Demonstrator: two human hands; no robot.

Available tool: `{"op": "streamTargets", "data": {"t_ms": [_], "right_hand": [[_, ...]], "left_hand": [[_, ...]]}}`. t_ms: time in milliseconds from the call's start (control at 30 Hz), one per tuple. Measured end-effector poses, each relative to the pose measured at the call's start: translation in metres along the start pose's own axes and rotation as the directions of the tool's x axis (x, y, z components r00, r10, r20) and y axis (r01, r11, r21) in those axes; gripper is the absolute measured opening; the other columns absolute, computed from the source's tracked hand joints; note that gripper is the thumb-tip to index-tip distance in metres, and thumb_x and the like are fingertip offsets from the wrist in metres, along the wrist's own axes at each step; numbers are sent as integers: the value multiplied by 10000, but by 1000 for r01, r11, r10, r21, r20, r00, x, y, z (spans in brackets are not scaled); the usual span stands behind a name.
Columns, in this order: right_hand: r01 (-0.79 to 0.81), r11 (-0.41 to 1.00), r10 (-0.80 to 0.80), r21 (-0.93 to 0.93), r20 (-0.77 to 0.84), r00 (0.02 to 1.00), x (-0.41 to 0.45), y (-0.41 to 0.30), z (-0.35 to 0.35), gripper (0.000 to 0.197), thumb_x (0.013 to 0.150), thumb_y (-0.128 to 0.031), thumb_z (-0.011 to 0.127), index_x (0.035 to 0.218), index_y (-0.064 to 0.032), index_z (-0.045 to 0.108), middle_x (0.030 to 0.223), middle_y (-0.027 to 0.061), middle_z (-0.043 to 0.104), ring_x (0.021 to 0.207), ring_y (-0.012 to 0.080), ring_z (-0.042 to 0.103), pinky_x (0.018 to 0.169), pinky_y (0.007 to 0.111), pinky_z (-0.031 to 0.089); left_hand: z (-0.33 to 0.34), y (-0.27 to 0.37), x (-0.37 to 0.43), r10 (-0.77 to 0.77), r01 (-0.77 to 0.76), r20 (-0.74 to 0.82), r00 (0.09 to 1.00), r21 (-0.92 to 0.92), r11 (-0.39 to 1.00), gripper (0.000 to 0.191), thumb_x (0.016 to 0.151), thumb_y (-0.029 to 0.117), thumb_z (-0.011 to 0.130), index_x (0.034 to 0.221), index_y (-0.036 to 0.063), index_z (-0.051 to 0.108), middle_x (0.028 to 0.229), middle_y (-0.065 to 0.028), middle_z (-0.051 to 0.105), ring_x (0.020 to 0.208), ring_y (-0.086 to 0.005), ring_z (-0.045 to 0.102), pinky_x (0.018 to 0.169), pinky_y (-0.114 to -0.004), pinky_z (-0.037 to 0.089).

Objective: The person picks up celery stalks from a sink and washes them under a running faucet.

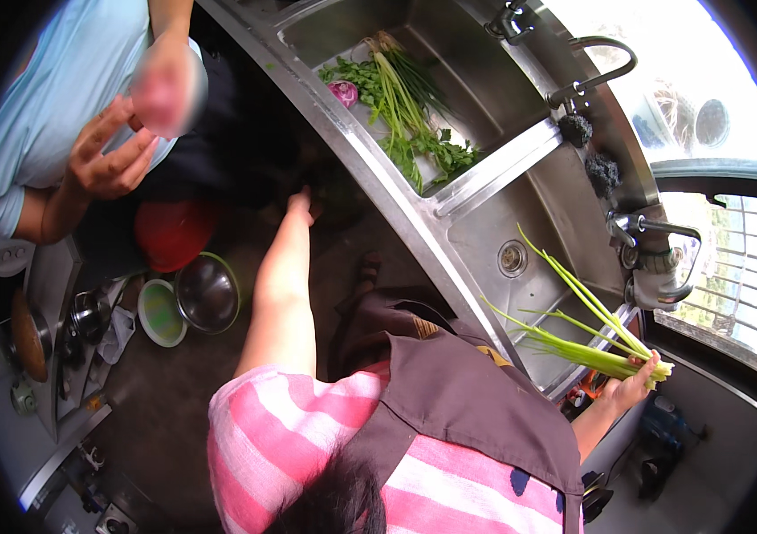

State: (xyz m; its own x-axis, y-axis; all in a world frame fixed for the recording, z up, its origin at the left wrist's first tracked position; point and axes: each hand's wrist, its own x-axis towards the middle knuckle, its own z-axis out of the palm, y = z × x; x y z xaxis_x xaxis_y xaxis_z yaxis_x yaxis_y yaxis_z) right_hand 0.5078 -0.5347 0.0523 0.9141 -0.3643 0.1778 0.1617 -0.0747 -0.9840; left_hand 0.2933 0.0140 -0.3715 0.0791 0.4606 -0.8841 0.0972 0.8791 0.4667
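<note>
My right hand (625, 388) is closed around the pale base of a bunch of celery stalks (579, 354). The thin green stalks fan out over the right-hand sink basin (485, 230). My left arm reaches away from the sink, and my left hand (302, 203) is low in deep shadow; whether it holds anything is hidden. In the left-hand sink basin (485, 87) lie leafy green herbs (445, 157), spring onions (412, 73) and a cut purple onion (343, 93).
Another person in a light blue shirt (84, 80) stands at the left, a hand (111, 150) raised. A red basin (175, 233), a metal bowl (207, 292) and a green-and-white basin (162, 312) are low at left. Taps (666, 260) and black scouring pads (602, 172) line the sink's back edge.
</note>
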Motion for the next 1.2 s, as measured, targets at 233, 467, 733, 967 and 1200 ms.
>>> {"op": "streamTargets", "data": {"t_ms": [233,467,733,967,1200], "right_hand": [[-31,999,31,-20,-11,999,1,13,-19,261,867,-253,623,1002,-33,578,769,16,530,692,109,509,632,279,472],[15,997,-16,71,19,1000,-6,30,-13,236,897,-257,581,1032,-64,566,846,-7,542,734,76,493,676,219,404],[-18,975,21,223,-13,1000,1,61,-41,247,876,-256,611,1018,-56,586,834,4,570,720,91,509,683,233,419],[-50,964,46,263,20,999,-1,43,-50,244,882,-249,601,1023,-56,559,849,16,561,732,102,511,681,240,424],[-61,969,50,241,53,997,5,52,-62,285,864,-255,625,1041,-43,552,878,17,557,766,114,508,730,253,424]], "left_hand": [[-11,-12,5,198,-203,-70,978,-62,977,123,840,101,519,899,60,618,645,-63,569,455,-178,497,390,-263,418],[-17,-63,-79,146,-197,188,971,292,936,185,914,144,475,1058,68,561,695,-77,601,421,-108,448,333,-214,314],[6,-80,-313,-229,-589,944,239,328,738,513,950,397,403,1332,54,400,1326,-59,444,1241,-164,374,1037,-315,269],[-140,-93,-382,-106,-835,896,431,440,331,472,945,286,389,1353,51,368,1369,-134,383,1308,-261,300,1077,-355,218],[11,-89,-432,-622,-68,450,640,840,538,310,924,244,500,1081,-10,581,950,-38,638,892,-103,558,804,-282,448]]}}
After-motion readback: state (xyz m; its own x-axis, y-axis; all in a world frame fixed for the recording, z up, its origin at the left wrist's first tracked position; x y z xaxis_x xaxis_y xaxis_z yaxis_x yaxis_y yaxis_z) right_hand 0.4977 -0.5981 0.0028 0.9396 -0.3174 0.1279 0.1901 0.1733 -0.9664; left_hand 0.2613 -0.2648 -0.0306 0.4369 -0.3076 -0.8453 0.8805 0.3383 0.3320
